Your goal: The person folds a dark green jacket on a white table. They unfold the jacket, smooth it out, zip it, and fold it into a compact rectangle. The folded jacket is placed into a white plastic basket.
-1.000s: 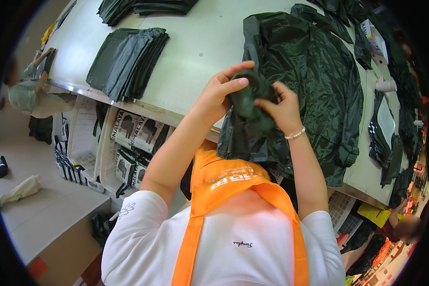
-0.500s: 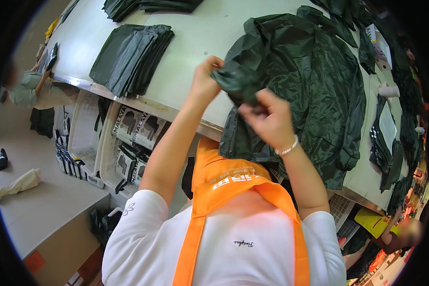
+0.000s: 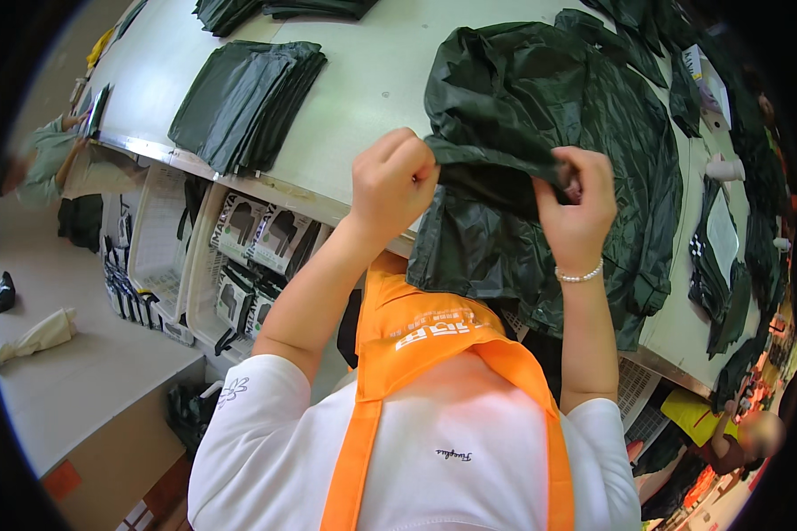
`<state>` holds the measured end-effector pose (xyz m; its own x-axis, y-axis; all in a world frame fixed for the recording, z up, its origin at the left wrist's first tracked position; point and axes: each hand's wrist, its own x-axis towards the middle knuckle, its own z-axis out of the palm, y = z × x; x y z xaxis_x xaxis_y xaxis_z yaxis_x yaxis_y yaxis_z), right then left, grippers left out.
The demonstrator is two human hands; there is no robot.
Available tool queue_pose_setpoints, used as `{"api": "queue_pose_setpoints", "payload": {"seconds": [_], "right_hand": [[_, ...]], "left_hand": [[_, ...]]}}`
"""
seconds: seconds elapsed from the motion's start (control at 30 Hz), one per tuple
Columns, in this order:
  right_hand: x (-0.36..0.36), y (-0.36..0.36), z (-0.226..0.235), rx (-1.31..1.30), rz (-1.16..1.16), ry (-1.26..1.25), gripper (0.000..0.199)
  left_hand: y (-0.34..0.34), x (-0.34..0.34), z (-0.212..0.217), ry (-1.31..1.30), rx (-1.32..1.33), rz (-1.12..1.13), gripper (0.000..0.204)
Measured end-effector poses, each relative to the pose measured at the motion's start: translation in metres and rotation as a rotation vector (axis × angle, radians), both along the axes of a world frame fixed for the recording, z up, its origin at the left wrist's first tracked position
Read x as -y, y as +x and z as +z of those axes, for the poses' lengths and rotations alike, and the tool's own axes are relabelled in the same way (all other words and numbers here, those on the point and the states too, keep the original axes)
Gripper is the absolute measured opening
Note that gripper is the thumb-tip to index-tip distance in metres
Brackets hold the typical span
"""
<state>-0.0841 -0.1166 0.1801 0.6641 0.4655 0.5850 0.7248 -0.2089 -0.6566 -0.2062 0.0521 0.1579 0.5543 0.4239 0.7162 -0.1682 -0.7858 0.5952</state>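
A dark green, shiny rain jacket (image 3: 593,115) lies spread and creased on the pale table in front of me, its lower part reaching the near edge. My left hand (image 3: 391,184) is closed in a fist on one end of a gathered piece of it, which looks like a sleeve (image 3: 496,161). At the other end my right hand (image 3: 579,208), with a beaded bracelet at the wrist, pinches the cloth between thumb and fingers. Between the two hands the fabric is pulled out sideways, raised over the rest of the jacket.
Left on the table (image 3: 363,106) sits a stack of folded dark green garments (image 3: 248,104); others lie behind it. Below the edge, a white crate (image 3: 205,265) holds packaged goods. A white roll (image 3: 724,168) and more garments are at right. Other people appear at far left and lower right.
My right hand has moved right and my left hand slightly right and down. The bunched cloth between them is now drawn out into a taut strip.
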Motion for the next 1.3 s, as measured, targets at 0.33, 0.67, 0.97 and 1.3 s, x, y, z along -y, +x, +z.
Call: {"api": "queue_pose_setpoints", "payload": {"seconds": [0.33,0.67,0.97,1.3], "right_hand": [[0.019,-0.025,-0.003,-0.038,0.007,0.04,0.029],[0.028,-0.045,0.012,-0.625,0.322,-0.011,0.025],[0.011,-0.05,0.022,-0.665,0.321,-0.153,0.016],[0.0,-0.064,-0.005,-0.71,0.164,0.022,0.019]], "left_hand": [[-0.023,0.017,0.019,0.058,0.021,-0.078,0.031],[-0.011,0.018,0.014,0.079,0.034,-0.177,0.027],[-0.012,0.013,0.013,0.124,0.07,-0.198,0.029],[-0.022,-0.005,0.001,0.003,0.03,-0.141,0.026]]}}
